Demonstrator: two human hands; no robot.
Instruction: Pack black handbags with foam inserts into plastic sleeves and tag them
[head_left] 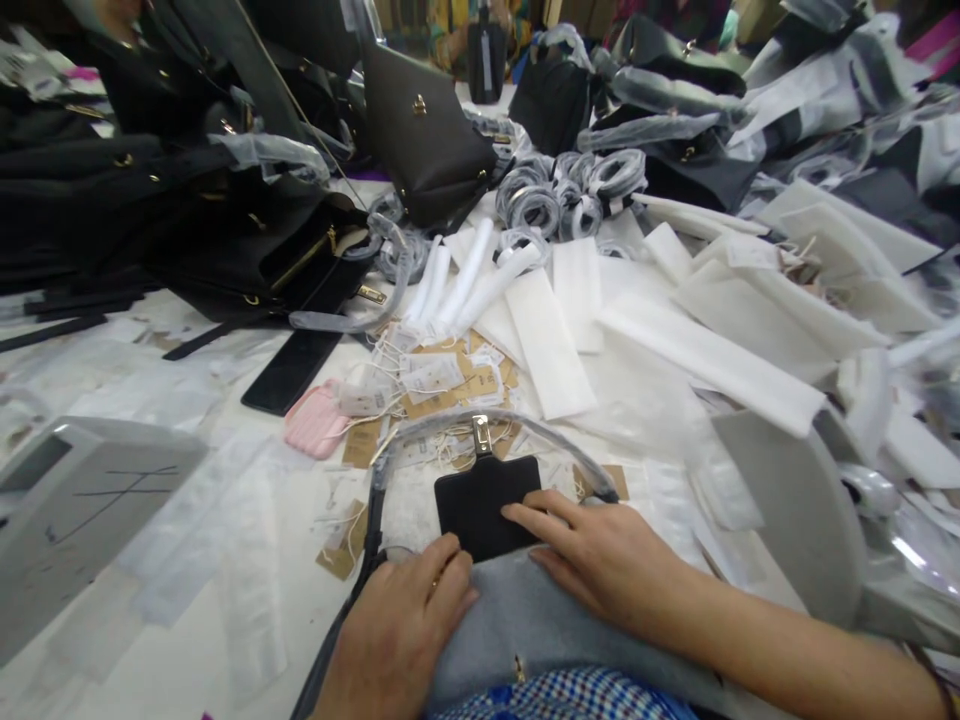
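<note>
A grey handbag lies flat in front of me at the bottom centre, its handle wrapped in clear plastic and arching away from me. A black leather flap with a gold clasp lies on the bag's far edge. My left hand rests on the bag's left side, fingers bent and close together at the flap's near left corner. My right hand lies flat, fingers stretched out, fingertips on the flap's right part. Neither hand grips anything I can see.
Brown and white paper tags are scattered beyond the handle. White foam sheets spread to the right. Black handbags and plastic-wrapped straps crowd the back. A pink item and a grey box lie at left.
</note>
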